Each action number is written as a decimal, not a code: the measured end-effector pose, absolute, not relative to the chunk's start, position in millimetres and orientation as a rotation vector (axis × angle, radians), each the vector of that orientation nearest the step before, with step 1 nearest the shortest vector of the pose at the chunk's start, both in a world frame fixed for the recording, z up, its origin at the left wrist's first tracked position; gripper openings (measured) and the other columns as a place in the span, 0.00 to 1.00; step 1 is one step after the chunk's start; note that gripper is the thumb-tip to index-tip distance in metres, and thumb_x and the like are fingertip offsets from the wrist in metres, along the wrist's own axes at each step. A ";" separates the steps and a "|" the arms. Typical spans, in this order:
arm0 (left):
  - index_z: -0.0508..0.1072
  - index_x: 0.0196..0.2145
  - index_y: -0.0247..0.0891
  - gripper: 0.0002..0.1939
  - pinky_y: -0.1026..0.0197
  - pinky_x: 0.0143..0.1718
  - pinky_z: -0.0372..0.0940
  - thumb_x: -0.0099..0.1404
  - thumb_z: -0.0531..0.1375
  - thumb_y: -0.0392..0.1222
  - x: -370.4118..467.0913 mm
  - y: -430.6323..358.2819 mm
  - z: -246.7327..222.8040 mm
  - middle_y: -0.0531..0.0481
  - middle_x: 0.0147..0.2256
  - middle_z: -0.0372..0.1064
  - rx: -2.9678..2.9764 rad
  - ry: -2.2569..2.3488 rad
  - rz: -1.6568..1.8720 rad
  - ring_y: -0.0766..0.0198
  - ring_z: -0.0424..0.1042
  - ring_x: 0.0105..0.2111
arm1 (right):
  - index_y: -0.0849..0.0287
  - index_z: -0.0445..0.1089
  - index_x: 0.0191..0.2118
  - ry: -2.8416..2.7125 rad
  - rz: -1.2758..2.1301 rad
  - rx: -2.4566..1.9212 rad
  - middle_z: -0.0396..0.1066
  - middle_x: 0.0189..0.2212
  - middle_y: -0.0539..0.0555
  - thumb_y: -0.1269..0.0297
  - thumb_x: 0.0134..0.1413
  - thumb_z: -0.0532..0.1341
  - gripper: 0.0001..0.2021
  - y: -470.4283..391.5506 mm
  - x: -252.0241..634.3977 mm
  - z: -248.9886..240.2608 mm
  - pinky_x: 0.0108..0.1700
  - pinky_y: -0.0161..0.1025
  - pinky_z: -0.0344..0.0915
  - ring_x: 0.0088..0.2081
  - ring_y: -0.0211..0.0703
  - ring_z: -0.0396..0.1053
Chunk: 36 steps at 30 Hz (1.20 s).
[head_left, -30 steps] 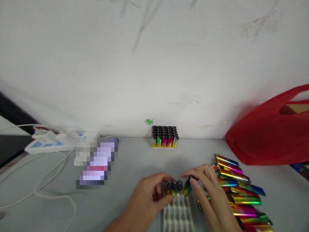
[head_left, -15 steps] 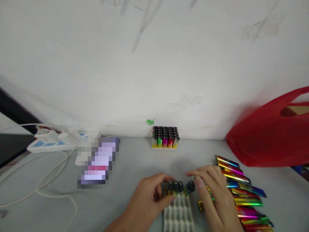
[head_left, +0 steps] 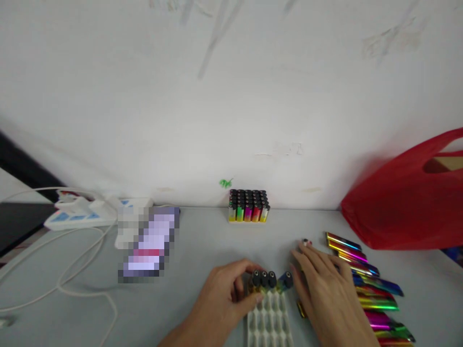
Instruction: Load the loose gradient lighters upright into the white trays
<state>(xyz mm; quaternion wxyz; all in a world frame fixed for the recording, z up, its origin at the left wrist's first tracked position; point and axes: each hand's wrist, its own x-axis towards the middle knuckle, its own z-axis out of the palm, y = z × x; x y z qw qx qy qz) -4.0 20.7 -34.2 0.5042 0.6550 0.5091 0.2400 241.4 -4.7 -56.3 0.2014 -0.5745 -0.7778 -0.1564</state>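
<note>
A pale tray [head_left: 268, 320] with rows of hollows lies at the bottom centre. Several black-topped lighters [head_left: 264, 278] stand in its far row, the rightmost [head_left: 287, 279] leaning outward. My left hand [head_left: 233, 291] curls around the left end of that row, thumb and fingers pinching the leftmost lighters. To the right of the tray, my right hand [head_left: 321, 284] is lowered palm down over the table, fingers bent; a small reddish-white end [head_left: 306, 242] shows at its fingertips, and what lies beneath the palm is hidden. Shiny coloured lighters [head_left: 376, 302] lie in a column beside it.
A filled block of lighters [head_left: 249, 206] stands by the wall. On the right is a red bag [head_left: 405, 207]. A blurred phone [head_left: 152, 243], a white power strip [head_left: 81, 217] and loose white cables [head_left: 60, 277] occupy the left of the grey table.
My right hand has moved right, away from the leaning lighter and onto the table beside the loose lighters. A small reddish-white end now shows at its fingertips. My left hand has stayed in place.
</note>
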 end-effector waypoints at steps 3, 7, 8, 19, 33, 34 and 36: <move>0.87 0.49 0.43 0.17 0.64 0.29 0.58 0.61 0.72 0.36 -3.7 21.4 -32.4 0.62 0.23 0.63 1.577 1.227 0.575 0.65 0.63 0.25 | 0.56 0.74 0.54 -2.196 -0.267 -1.425 0.83 0.57 0.63 0.78 0.70 0.54 0.17 -4.2 236.2 -54.6 0.59 0.59 0.61 0.59 0.61 0.79; 0.87 0.48 0.42 0.17 0.64 0.29 0.57 0.61 0.72 0.36 -2.7 21.8 -30.7 0.61 0.23 0.62 1.574 1.239 0.568 0.64 0.63 0.25 | 0.54 0.72 0.58 -2.170 -0.183 -1.407 0.82 0.55 0.60 0.79 0.69 0.54 0.20 -4.1 234.8 -50.9 0.56 0.54 0.64 0.52 0.57 0.80; 0.87 0.48 0.42 0.17 0.64 0.29 0.58 0.61 0.72 0.36 -2.6 21.9 -30.8 0.61 0.23 0.63 1.572 1.235 0.574 0.64 0.64 0.25 | 0.54 0.71 0.59 -2.159 -0.200 -1.430 0.81 0.55 0.60 0.79 0.69 0.55 0.20 -3.4 235.9 -50.9 0.55 0.54 0.65 0.50 0.57 0.80; 0.87 0.49 0.41 0.17 0.64 0.30 0.58 0.61 0.72 0.36 -4.0 22.4 -35.5 0.61 0.23 0.63 1.589 1.213 0.601 0.64 0.64 0.25 | 0.56 0.72 0.58 -2.223 -0.204 -1.464 0.80 0.44 0.58 0.82 0.60 0.60 0.23 4.5 245.0 -61.6 0.45 0.53 0.71 0.41 0.58 0.79; 0.88 0.48 0.42 0.16 0.64 0.29 0.57 0.61 0.72 0.36 -3.9 21.2 -32.4 0.62 0.22 0.62 1.596 1.222 0.598 0.65 0.64 0.24 | 0.52 0.68 0.28 -1.074 1.231 -1.366 0.64 0.22 0.49 0.33 0.66 0.61 0.27 -8.9 236.7 -39.5 0.25 0.39 0.63 0.24 0.44 0.61; 0.88 0.48 0.42 0.16 0.64 0.29 0.57 0.61 0.72 0.36 -4.2 20.9 -32.8 0.62 0.22 0.62 1.596 1.219 0.597 0.65 0.64 0.24 | 0.51 0.62 0.22 -1.052 1.298 -1.321 0.54 0.17 0.45 0.28 0.65 0.56 0.32 -5.7 236.6 -38.8 0.21 0.38 0.56 0.19 0.40 0.51; 0.87 0.48 0.42 0.16 0.65 0.28 0.57 0.61 0.72 0.36 -4.8 20.5 -33.9 0.62 0.22 0.63 1.596 1.208 0.595 0.65 0.63 0.24 | 0.50 0.53 0.19 -0.923 1.509 -1.181 0.43 0.15 0.41 0.25 0.63 0.55 0.36 -0.4 235.2 -34.9 0.19 0.36 0.46 0.18 0.35 0.39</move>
